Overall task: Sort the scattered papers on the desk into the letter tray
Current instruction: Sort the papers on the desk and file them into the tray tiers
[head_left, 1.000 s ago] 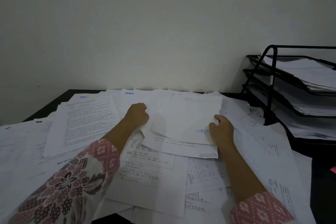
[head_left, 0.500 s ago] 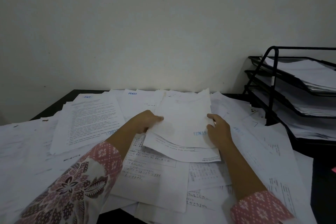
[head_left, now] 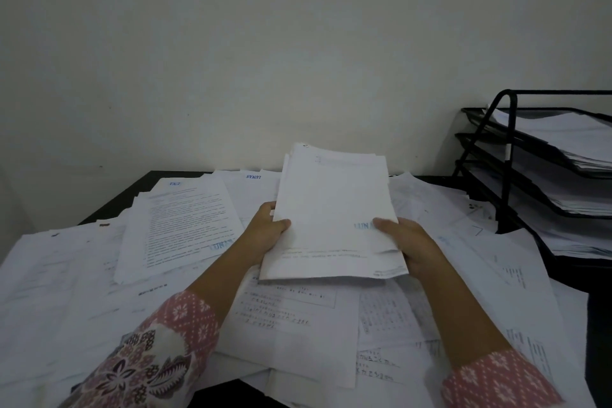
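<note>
In your head view, at centre frame, you hold a small stack of sheets (head_left: 331, 209) raised off the tabletop (head_left: 134, 190), its far edge tipped up toward the wall. Your left hand (head_left: 265, 232) grasps the stack's left edge, thumb on top and fingers wrapped behind. Your right hand (head_left: 407, 245) grasps the lower right corner, thumb pressed on top. Scattered papers (head_left: 185, 225) cover the lower half of the frame. The black three-tier letter tray (head_left: 509, 156), with sheets in every tier, stands at the right edge.
</note>
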A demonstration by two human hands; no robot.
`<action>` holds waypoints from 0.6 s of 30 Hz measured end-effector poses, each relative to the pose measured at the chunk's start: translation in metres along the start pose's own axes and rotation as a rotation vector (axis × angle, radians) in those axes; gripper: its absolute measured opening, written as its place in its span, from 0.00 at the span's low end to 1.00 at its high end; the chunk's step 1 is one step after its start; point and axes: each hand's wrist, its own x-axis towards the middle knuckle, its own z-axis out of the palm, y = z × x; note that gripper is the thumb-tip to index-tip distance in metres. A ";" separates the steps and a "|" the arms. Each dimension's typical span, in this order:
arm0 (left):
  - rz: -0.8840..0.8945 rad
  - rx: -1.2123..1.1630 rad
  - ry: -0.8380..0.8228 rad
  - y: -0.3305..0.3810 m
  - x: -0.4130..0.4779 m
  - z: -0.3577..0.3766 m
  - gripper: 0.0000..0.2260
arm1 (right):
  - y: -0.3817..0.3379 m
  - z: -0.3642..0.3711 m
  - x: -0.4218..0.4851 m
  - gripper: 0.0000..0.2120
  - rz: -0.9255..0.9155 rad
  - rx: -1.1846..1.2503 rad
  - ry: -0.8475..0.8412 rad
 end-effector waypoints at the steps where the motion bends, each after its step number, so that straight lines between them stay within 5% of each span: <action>1: -0.009 0.015 0.004 0.000 0.000 -0.002 0.19 | 0.002 0.002 0.000 0.14 -0.011 -0.016 -0.025; 5: 0.046 0.155 0.084 -0.002 -0.003 -0.024 0.11 | 0.010 0.009 0.004 0.14 -0.087 -0.125 0.013; 10: 0.122 0.469 0.503 -0.025 -0.003 -0.088 0.10 | 0.015 0.012 0.010 0.16 -0.107 -0.181 0.075; 15: -0.378 0.874 0.539 -0.041 -0.010 -0.134 0.25 | 0.019 0.015 0.015 0.16 -0.121 -0.205 0.120; 18: -0.473 0.910 0.515 -0.048 -0.010 -0.146 0.35 | 0.020 0.017 0.015 0.15 -0.132 -0.212 0.130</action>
